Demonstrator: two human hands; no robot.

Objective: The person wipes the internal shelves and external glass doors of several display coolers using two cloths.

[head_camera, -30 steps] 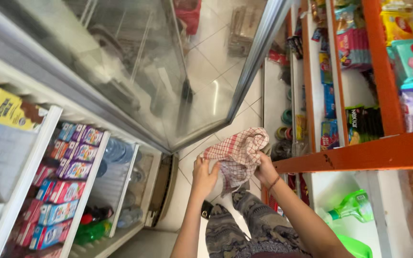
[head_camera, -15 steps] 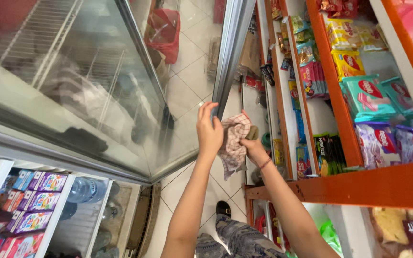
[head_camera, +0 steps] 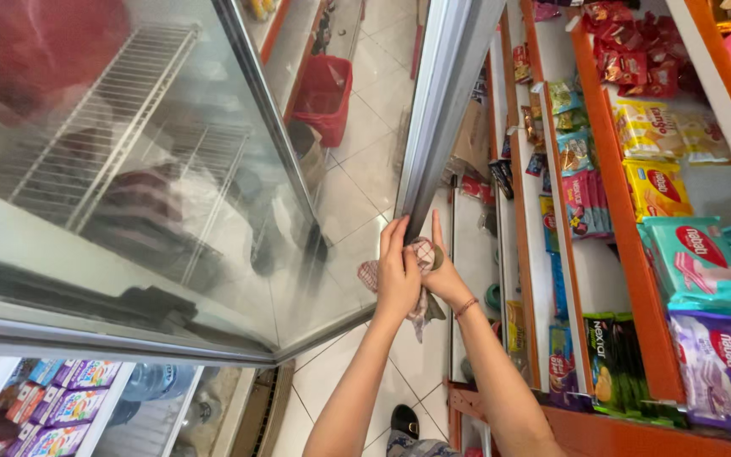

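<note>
In the head view, both hands had risen from the bunched cloth [head_camera: 417, 279] low down to the door edge [head_camera: 438, 127]. The left hand [head_camera: 398, 275] and right hand [head_camera: 446, 275] pressed the cloth around that edge, so wiping had begun there.

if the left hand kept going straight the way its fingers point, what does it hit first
The left hand presses the checked cloth at the glass door's metal edge frame. Its fingers point up along that frame, so it would likely slide along it; depth is unclear.
</note>
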